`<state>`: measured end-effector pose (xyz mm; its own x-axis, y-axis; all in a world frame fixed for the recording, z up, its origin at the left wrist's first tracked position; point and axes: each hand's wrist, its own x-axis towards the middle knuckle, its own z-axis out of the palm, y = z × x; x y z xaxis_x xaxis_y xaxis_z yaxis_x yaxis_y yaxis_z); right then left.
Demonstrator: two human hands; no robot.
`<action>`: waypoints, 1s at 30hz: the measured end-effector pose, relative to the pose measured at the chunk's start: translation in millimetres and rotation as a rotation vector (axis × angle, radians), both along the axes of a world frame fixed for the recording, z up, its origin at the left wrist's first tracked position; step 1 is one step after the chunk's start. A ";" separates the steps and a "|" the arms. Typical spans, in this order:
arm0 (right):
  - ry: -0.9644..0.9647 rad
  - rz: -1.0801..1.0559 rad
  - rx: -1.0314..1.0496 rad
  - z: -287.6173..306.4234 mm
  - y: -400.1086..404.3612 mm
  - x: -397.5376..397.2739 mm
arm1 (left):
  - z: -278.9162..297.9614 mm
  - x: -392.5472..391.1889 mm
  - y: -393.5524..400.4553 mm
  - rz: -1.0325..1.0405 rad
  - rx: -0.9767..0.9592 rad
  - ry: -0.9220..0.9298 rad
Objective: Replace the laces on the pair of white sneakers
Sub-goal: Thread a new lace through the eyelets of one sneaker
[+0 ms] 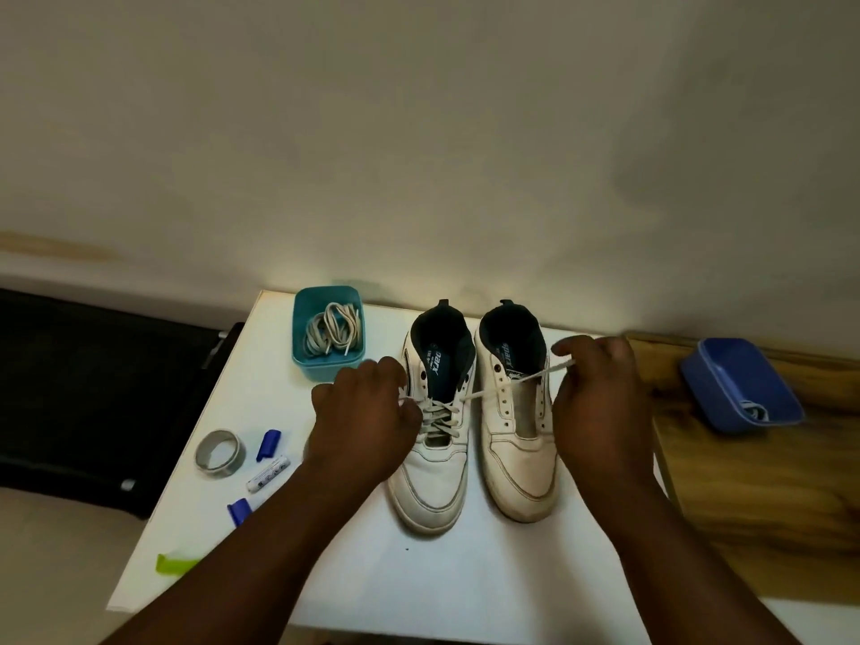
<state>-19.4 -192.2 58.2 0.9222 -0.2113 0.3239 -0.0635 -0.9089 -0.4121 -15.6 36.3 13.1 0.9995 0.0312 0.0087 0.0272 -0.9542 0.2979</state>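
both hands (367, 412) (600, 398) – one taut lace (507, 383)

Two sneakers (474, 421) stand side by side on the counter (465, 574). A tub of laces (328, 335) sits far left of them. A tape roll (218, 453) lies nearer left.

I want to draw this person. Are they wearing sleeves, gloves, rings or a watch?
No. The left hand and right hand are bare, with no gloves. Both forearms are bare too: no sleeves, watch or bracelet show. I can't spot any rings.
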 end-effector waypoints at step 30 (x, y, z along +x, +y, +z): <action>0.208 0.363 0.812 -18.2 55.5 -5.7 | 2.3 -24.7 -36.2 -0.189 -0.794 0.065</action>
